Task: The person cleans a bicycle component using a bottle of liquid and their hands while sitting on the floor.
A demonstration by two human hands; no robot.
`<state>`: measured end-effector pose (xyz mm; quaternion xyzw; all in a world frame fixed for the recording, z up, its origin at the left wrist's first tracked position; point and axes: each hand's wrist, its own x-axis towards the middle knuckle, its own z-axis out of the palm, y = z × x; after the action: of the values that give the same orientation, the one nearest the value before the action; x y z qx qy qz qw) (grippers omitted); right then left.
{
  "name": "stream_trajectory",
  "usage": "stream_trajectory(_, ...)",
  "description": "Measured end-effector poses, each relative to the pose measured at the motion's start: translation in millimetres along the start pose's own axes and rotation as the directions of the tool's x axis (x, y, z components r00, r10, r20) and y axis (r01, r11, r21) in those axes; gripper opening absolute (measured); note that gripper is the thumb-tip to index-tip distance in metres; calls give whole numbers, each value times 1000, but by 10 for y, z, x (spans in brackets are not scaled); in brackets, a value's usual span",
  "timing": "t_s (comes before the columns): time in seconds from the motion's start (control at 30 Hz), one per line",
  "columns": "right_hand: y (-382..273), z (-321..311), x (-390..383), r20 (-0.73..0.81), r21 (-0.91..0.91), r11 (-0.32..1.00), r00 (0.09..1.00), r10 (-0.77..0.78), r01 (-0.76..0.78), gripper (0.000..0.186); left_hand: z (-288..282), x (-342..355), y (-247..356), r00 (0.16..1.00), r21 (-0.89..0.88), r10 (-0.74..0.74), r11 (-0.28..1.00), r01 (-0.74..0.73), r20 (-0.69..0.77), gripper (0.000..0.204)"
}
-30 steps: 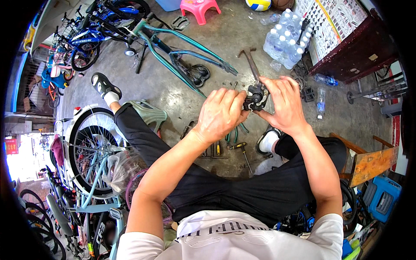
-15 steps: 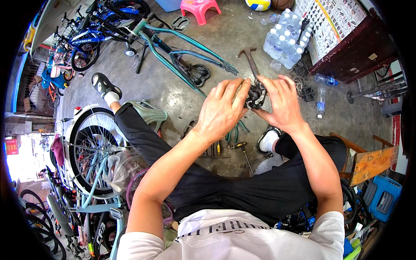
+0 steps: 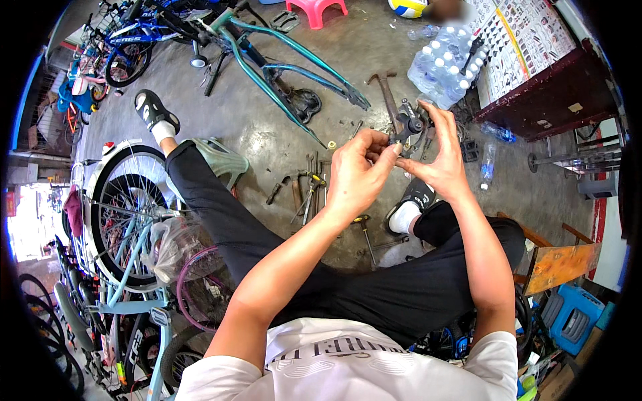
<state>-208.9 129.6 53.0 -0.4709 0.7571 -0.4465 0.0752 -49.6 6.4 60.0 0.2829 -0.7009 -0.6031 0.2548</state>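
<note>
Between my hands, above the floor, is a small black metal bicycle part (image 3: 409, 120) with a rounded end and short arms; it looks like a derailleur. My left hand (image 3: 358, 167) pinches its lower end between thumb and curled fingers. On the other side, my right hand (image 3: 438, 157) is apart from the part's upper end, fingers raised and spread. Its thumb reaches toward my left fingertips; whether they touch I cannot tell. A hammer (image 3: 386, 93) with a rusty head lies on the floor just beyond, its handle partly hidden by the black part.
A teal bicycle frame (image 3: 284, 57) lies ahead on the concrete. Hand tools (image 3: 309, 190) and a yellow-handled screwdriver (image 3: 364, 230) lie between my feet. Wrapped water bottles (image 3: 441, 63) stand at far right, near a pink stool (image 3: 316, 10). A bicycle wheel (image 3: 130, 214) is at left.
My right fingers have come off the black part and spread. The part has turned, with its rounded end now up, in my left hand. The view has shifted slightly.
</note>
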Motion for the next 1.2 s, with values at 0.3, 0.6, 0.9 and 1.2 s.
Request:
stream_trajectory(0.3,68,17,-13,73,63,996,996,55,-59,106,60,-58,-23,964,231,262,941,-247,-35,31)
stream_trajectory(0.6,67,6,-17,274,756,574,949,157,-314,115,302,-264,-172,967,-420,-201,873,249,156,45)
stream_trajectory(0.9,81,68,-85,312,750,593,947,74,-293,121,334,-273,-42,920,-709,-250,585,392,302,44)
stream_trajectory(1.2,16,-2,-68,247,258,961,968,33,-98,110,211,-242,-125,970,-305,-244,925,227,-19,54)
